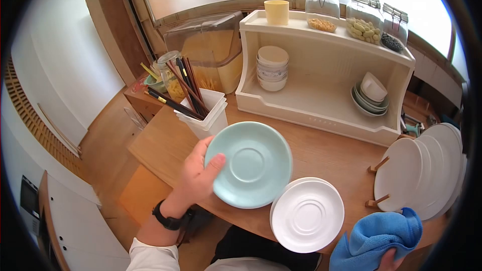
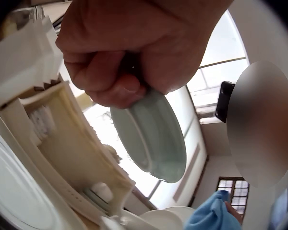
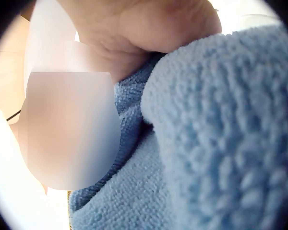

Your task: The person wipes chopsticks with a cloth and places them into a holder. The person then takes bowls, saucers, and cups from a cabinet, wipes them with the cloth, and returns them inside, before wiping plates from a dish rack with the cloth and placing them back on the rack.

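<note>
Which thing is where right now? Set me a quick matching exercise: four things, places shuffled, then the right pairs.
Things:
1. blue-green plate
2. cloth
3. yellow cup
4. chopsticks

Places:
A. on top of the shelf
B. in the left hand
C. in the white holder
D. in the right hand

Pairs: 1-B, 2-D, 3-A, 4-C

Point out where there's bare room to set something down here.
Bare wooden tabletop lies between the round white saucers and cream plastic shelf; inside that shelf, there's room between the white bowl stack and grey-green bowls. Crowded: the table's right end, near upright round white plates and fuzzy blue cloth.
</note>
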A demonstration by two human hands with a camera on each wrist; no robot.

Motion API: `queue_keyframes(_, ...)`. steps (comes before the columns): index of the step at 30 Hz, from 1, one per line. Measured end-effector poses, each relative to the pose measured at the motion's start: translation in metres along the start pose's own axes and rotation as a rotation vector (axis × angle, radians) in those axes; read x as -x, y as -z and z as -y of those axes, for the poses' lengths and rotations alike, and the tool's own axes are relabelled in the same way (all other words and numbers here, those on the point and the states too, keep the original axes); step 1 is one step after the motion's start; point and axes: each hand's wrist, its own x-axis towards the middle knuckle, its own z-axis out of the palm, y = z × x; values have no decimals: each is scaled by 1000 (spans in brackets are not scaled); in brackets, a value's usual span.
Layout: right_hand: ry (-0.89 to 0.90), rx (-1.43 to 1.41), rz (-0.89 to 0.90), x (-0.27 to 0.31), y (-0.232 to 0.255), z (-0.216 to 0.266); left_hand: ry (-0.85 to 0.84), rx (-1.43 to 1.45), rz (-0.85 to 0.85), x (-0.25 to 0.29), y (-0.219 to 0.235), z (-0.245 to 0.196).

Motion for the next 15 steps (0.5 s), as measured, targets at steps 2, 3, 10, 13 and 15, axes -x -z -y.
queue_keyframes(2, -57, 46, -27, 3, 9, -6, 54, 6, 18, -8, 15, 19)
queue_keyframes(3, -58, 87, 10, 3, 14, -12, 53, 1, 26, -10, 20, 24)
queue_keyframes(10, -81, 202, -8, 9, 21, -17, 103, -310, 134, -14, 19, 46)
queue_keyframes(13, -76, 236, 1, 11, 29, -22, 104, -344, 140, -15, 17, 48)
queue_keyframes(15, -69, 263, 17, 12, 33, -25, 117, -362, 138, -17, 19, 52)
